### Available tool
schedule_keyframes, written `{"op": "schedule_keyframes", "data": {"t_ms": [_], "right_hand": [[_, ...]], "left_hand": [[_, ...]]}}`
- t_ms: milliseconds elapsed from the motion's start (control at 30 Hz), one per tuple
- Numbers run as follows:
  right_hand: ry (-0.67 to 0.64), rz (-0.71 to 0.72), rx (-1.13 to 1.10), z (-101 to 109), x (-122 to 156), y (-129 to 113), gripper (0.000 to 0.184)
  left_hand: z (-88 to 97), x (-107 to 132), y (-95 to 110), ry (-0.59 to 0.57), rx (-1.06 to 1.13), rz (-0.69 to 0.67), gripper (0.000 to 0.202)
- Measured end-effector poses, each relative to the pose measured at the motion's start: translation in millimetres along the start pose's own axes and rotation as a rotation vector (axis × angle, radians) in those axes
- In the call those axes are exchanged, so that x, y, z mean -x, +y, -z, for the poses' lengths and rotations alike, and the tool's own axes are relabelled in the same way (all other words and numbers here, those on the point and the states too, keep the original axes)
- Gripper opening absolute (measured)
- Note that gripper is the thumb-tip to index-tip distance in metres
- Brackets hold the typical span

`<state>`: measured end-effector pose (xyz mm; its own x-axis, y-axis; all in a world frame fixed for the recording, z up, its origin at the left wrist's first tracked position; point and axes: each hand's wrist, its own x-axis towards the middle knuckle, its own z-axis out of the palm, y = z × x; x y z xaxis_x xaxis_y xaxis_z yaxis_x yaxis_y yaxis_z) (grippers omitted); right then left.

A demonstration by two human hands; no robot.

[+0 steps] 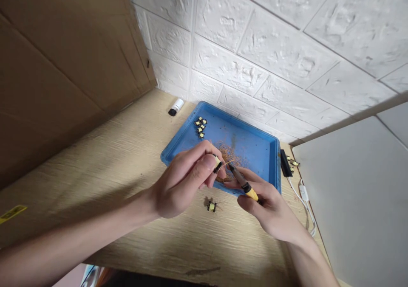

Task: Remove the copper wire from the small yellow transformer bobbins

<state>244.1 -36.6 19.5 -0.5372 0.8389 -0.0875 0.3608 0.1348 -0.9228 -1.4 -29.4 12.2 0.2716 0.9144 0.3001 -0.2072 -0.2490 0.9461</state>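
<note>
1. Left hand (181, 181) clenched in a pinch: thumb and fingertips grasp a small black-and-yellow wire-wound bobbin (217, 164), held over the tray. Thin copper strand sticks out of it toward the tool.
2. Right hand (264, 206) grasps a slim black-and-yellow pen-shaped tool (244, 184) pencil-style, black tip just beside the held bobbin.
3. Under both hands: shallow blue plastic tray (204, 104) on the tabletop, with a loose tangle of fine copper wire (230, 155) in the middle.
4. Cluster of small black-and-yellow bobbins (200, 127) in the tray's far left area. One single black-and-yellow bobbin (211, 206) sits on the tabletop just off the tray, near the right hand.
5. Surface: light wood-grain tabletop (105, 168).
6. Right of tray: black rectangular block (285, 163) against the tray wall, two small bobbins (292, 162) beside it, white cable (304, 198) running along the tabletop.
7. Far edge: white cylindrical bottle with black cap (176, 107) lying on its side. Behind it, white embossed brick-pattern wall panel (255, 53).
8. Sides: brown cardboard sheet (63, 74) left, pale grey panel (350, 202) right.
9. Yellow strip (12, 214) on the tabletop's left; its marks are too small to read.
</note>
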Motion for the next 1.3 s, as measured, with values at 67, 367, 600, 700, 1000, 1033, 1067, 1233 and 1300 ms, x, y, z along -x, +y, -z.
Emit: {"op": "schedule_keyframes", "data": {"t_ms": [67, 367, 600, 700, 1000, 1033, 1067, 1233, 1300], "right_hand": [[-0.001, -0.006, -0.009, -1, -1, -2, 0.039], [0.155, -0.059, 0.079, 0, -1, -6, 0.024], [0.194, -0.079, 0.106, 0, 2, -8, 0.031], [0.207, -0.090, 0.099, 0, 2, -7, 0.032], [0.216, -0.050, 0.122, -1, 4, -3, 0.040], [0.220, -0.047, 0.112, -1, 4, -3, 0.043], [0.223, -0.040, 0.101, -1, 5, -3, 0.045], [0.261, 0.008, 0.124, -5, 7, -4, 0.053], [0.270, 0.006, 0.171, -5, 6, -5, 0.056]], "left_hand": [[-0.3, 1, -1, 0.004, -0.048, 0.000, 0.040], [-4.2, 0, -3, 0.071, -0.097, 0.034, 0.033], [-6.9, -6, -2, 0.018, 0.203, 0.197, 0.043], [-6.8, -9, -2, -0.009, 0.268, 0.221, 0.044], [-3.1, -13, -7, -0.098, 0.369, 0.251, 0.047], [-2.8, -13, -9, -0.084, 0.369, 0.257, 0.046], [-2.3, -13, -10, -0.067, 0.370, 0.262, 0.044], [1.3, -14, -11, -0.032, 0.329, 0.273, 0.036], [2.4, -13, -5, -0.028, 0.300, 0.273, 0.030]]}}
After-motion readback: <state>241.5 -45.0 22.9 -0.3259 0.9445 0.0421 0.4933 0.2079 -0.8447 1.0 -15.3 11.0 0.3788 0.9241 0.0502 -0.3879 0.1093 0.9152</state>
